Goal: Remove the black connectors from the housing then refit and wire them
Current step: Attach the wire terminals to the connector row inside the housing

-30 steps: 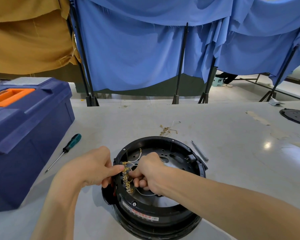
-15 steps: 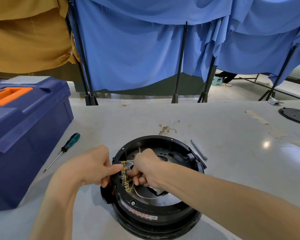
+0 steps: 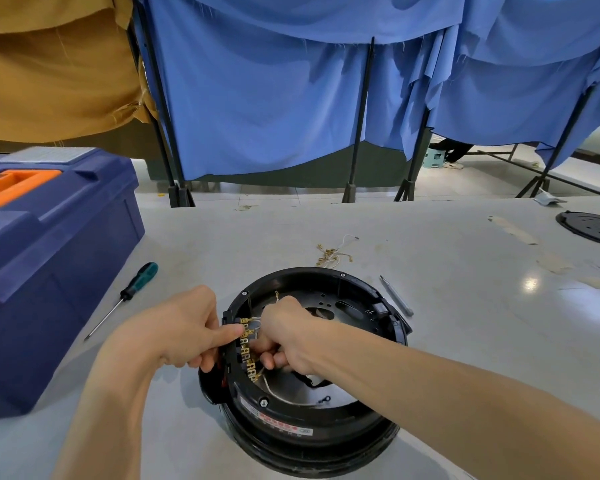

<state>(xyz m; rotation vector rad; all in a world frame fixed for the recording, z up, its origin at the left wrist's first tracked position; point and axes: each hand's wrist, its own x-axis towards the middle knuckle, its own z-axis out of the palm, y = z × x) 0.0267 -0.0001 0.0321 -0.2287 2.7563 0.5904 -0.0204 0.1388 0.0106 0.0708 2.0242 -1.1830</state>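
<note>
While the right hand (image 3: 291, 337) has crept a little up the row of brass terminals (image 3: 248, 356) over the last second, almost nothing else has shifted. That suggests the job is deep in its wiring stage, going terminal by terminal, rather than moving on to a new step.

The black connectors (image 3: 237, 353) sit refitted against the inner left wall of the housing (image 3: 326, 434), which rests on the table (image 3: 465, 306) right in front of the person. The left hand (image 3: 181, 327) stays braced on that wall as before. Its index finger lies straight across the top of the row, and its other fingers curl against the outside of the housing, steadying it.

The right hand is closed tight, knuckles up, fingertips tucked in against the terminals. A white wire (image 3: 274, 393) runs out from beneath it and loops across the housing floor, so it is probably pinching that wire's end onto a tab. The fingertips themselves are covered by the hand, and I cannot tell which tab is being worked.

How many terminals already carry wires is also hard to make out, since the brass pieces blur together. A loose bundle of spare terminals (image 3: 329, 254) lies beyond the housing, with a screwdriver (image 3: 132, 289) to the left beside a blue toolbox (image 3: 49, 254). A slim metal tool (image 3: 395, 296) lies to the right. A black disc (image 3: 593, 226) is cut off at the far right edge.
</note>
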